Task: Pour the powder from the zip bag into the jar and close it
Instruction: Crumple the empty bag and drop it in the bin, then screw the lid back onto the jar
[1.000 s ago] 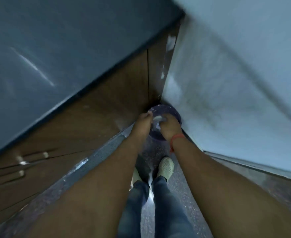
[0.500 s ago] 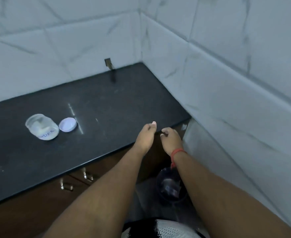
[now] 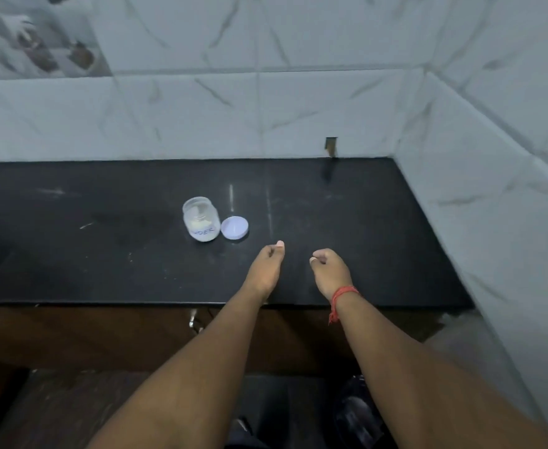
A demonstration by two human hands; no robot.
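A small clear jar (image 3: 201, 222) with white powder in it stands uncapped on the black counter (image 3: 363, 228). Its label shows handwritten letters. The white round lid (image 3: 234, 227) lies flat just right of the jar, touching or nearly touching it. My left hand (image 3: 268, 264) hovers over the counter's front part, right of and nearer than the lid, fingers curled in, holding nothing. My right hand (image 3: 329, 270), with a red thread on the wrist, is beside it, also curled and holding nothing. No zip bag is in view.
White marble-patterned tiled walls (image 3: 298, 118) close the counter at the back and on the right. Brown cabinet fronts (image 3: 104, 335) with a metal handle sit below the counter. A dark bin (image 3: 357, 413) stands on the floor at the lower right.
A second ago both hands were down at the floor bin. My view has risen and swung left to the counter, and both hands have come up over its front, with nothing in them.
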